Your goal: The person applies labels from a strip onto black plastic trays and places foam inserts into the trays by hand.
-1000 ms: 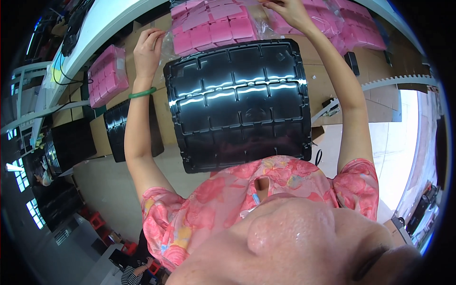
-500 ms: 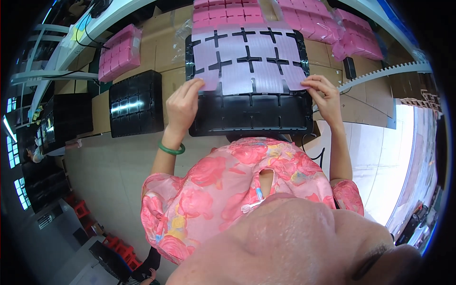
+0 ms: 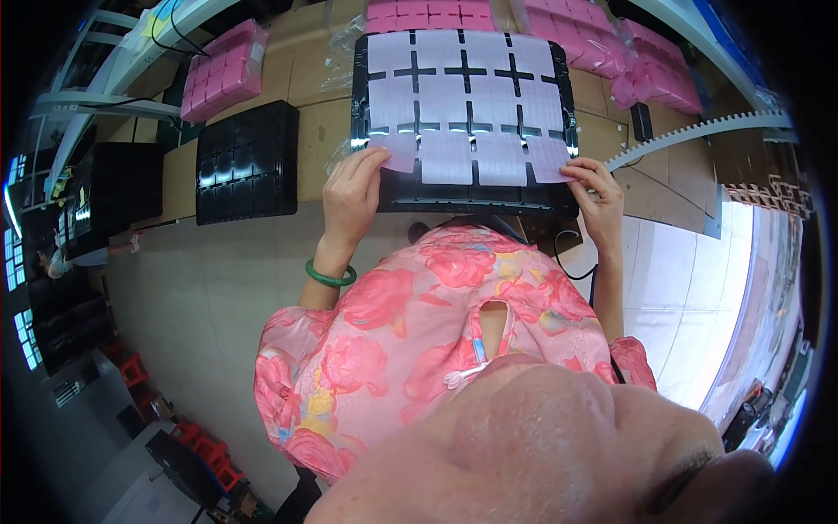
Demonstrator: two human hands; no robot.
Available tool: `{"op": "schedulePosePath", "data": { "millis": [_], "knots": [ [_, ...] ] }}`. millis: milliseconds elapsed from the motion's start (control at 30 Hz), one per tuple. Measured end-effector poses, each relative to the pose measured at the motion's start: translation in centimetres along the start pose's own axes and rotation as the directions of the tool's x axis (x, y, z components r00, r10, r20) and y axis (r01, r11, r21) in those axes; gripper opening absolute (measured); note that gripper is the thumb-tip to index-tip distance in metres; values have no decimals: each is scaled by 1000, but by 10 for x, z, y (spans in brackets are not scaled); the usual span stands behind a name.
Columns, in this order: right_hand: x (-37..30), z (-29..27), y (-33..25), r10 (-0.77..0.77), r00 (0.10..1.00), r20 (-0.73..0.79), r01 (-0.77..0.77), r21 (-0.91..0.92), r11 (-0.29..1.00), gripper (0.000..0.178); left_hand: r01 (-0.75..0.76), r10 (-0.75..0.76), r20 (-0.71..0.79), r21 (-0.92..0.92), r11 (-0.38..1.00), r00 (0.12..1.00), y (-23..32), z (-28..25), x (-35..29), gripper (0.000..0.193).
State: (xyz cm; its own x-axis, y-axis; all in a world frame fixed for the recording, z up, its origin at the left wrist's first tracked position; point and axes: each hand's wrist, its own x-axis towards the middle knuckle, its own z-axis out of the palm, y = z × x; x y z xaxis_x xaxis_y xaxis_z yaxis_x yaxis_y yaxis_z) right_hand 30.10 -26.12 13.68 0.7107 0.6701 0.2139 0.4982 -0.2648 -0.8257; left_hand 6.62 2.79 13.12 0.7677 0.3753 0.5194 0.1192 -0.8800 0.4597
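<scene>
Left hand (image 3: pixel 352 194) and right hand (image 3: pixel 599 194) pinched the near corners, likely the best hold, of a seemingly light, limp sheet (image 3: pixel 441 100) over a tray (image 3: pixel 436 197).

Blk tray (image 3: pixel 515 200) mostly hidden under pale-pink sht (image 3: pixel 443 99); pink stack (image 3: pixel 432 21) bhd cut off at top.

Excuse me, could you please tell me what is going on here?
A person's left hand and right hand each pinch a near corner of a thin pink sheet with cross-shaped cutouts. The sheet is spread over a black tray, whose near edge shows uncovered. A second tray lies to the left, and pink stacks sit beyond.
</scene>
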Motion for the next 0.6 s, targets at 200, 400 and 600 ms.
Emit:
{"op": "schedulePosePath", "data": {
  "millis": [200, 400, 600],
  "knots": [
    [-8, -3, -7, -9, 1000, 12, 10, -68, 998, 20, 19, -19, 8, -18, 1000, 1000, 8, -5, -8, 20],
    [-12, -6, -10, -19, 1000, 17, 21, -107, 994, 20, 61, -61, 5, -65, 996, 998, 10, -4, -11, 21],
    [-10, -13, -15, -68, 993, 98, 92, -268, 959, 20, 82, -81, 21, -75, 994, 997, 12, -3, -11, 22]
  ]
}}
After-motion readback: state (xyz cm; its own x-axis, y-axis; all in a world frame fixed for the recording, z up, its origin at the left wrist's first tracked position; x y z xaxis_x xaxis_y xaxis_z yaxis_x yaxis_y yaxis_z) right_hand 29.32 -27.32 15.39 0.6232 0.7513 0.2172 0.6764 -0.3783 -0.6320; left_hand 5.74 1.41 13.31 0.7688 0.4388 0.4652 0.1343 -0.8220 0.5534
